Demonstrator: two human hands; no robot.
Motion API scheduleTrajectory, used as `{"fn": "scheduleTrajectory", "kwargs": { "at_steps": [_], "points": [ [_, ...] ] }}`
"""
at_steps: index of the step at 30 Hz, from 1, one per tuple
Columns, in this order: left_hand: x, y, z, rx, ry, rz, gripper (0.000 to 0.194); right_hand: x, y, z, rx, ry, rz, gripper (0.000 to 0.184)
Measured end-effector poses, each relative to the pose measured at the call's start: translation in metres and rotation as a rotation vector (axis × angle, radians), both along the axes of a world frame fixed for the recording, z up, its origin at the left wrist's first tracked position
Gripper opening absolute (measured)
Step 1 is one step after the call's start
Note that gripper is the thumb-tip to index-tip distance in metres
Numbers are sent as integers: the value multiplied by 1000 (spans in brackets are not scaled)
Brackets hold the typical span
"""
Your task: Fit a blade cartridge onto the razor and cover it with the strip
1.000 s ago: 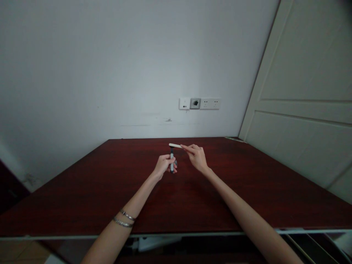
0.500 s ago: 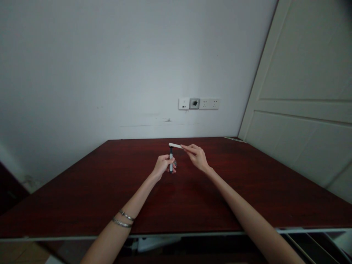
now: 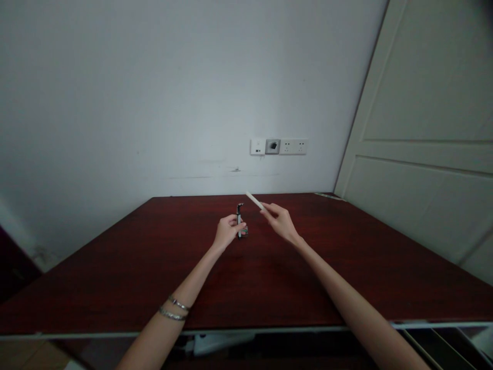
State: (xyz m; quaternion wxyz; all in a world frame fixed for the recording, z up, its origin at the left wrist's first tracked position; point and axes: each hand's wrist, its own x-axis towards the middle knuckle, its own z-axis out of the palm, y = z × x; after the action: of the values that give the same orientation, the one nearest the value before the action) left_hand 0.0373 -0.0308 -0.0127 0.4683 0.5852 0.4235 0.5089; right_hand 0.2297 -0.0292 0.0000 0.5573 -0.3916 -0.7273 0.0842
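Note:
Over the table, my left hand [image 3: 228, 231] is closed around a slim upright device with white and black parts [image 3: 239, 218]. A dark, bent tip sticks up from its top, and a small shiny part shows at the fingers on its right side. To the right, my right hand [image 3: 282, 221] pinches the lower end of a flat white strip [image 3: 254, 200]. The strip slants up to the left and stands apart from the device. The exact kind of either piece I cannot make out.
A dark red wooden table [image 3: 154, 272] spreads under both hands. Behind it is a pale wall with a row of sockets [image 3: 279, 147]. A white panelled door [image 3: 423, 128] stands at the right. Below the table's front edge lies a white object [image 3: 221, 343].
The white strip has come away from the top of the device, tilting up in my right hand. The bent tip is now uncovered. My left hand has stayed nearly in place.

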Motion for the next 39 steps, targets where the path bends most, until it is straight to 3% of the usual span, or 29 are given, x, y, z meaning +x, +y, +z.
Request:
{"fn": "scheduleTrajectory", "kwargs": {
  "at_steps": [5,10,16,25,34,39],
  "points": [
    [-2,6,-2,179,43,101,20,-17,-23,2,-169,152,29,43],
    [-3,5,-4,285,111,136,17,-32,-39,0,-245,117,83,39],
    [-3,4,-3,285,120,150,15,-30,-34,-4,-217,165,14,39],
    [-2,6,-5,279,115,119,11,-21,-30,-4,-241,162,65,33],
    [3,7,-13,162,15,-67,25,-23,-45,2,-657,518,475,32],
    [2,1,-8,170,46,-114,30,-32,-53,-8,-777,588,594,34]
  ]
}}
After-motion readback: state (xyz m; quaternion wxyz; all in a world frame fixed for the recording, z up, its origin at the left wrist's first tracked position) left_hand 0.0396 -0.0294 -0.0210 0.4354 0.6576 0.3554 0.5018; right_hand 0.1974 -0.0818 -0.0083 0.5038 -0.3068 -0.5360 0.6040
